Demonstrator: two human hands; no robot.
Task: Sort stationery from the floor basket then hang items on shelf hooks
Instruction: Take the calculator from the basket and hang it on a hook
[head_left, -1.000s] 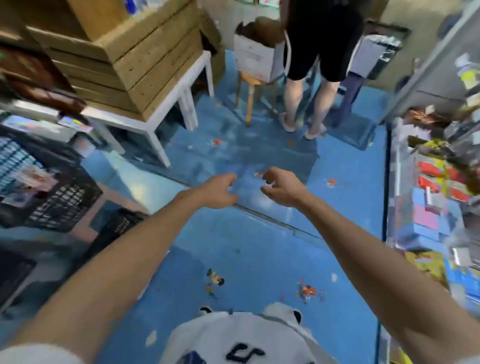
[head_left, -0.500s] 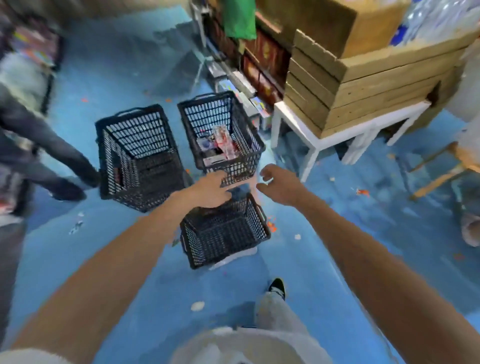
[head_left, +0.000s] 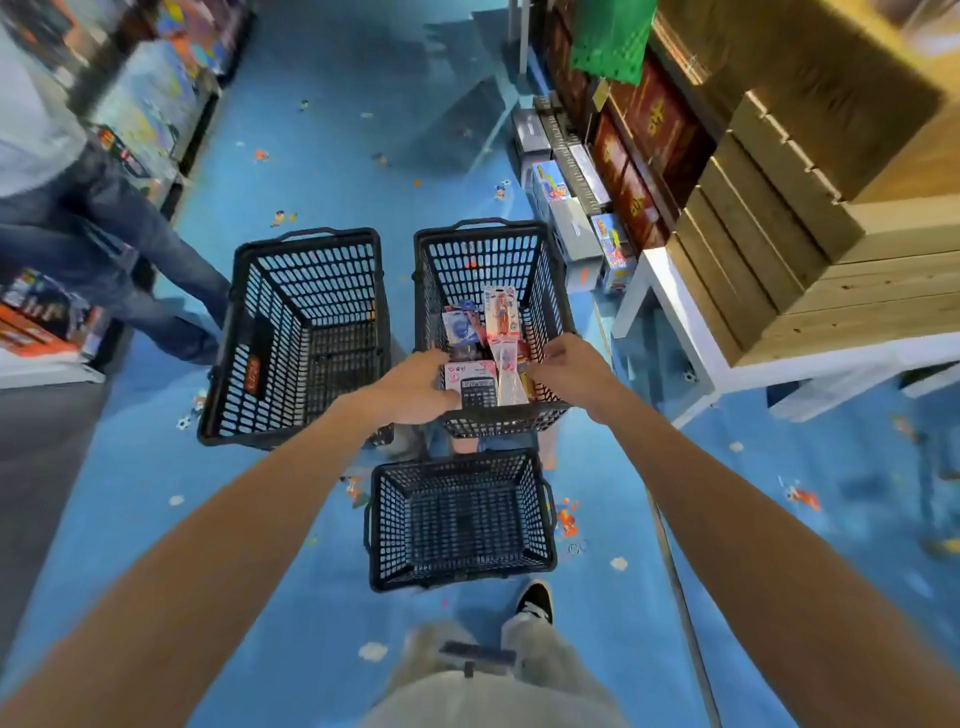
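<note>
Three black mesh baskets stand on the blue floor. The far right basket (head_left: 550, 291) holds several stationery packs, among them a calculator pack (head_left: 475, 387) and a long pen pack (head_left: 500, 312). My left hand (head_left: 415, 387) reaches into this basket, and its thumb and fingers curl round the calculator pack's left edge. My right hand (head_left: 569, 366) is at the basket's right side. Its curled fingertips are against a clear pack (head_left: 511, 379), and the grip is hidden. The far left basket (head_left: 244, 332) and the near basket (head_left: 460, 577) show only a bare bottom.
A person in jeans (head_left: 119, 249) steps past on the left. A white table (head_left: 670, 317) with wooden crates (head_left: 810, 218) stands on the right, and boxed goods line the floor behind it. Shelves of goods (head_left: 156, 98) run along the left. My shoe (head_left: 535, 600) is just behind the near basket.
My view swung from the open aisle round to the three baskets. Both hands dropped from mid-air into the far right basket, onto the packs.
</note>
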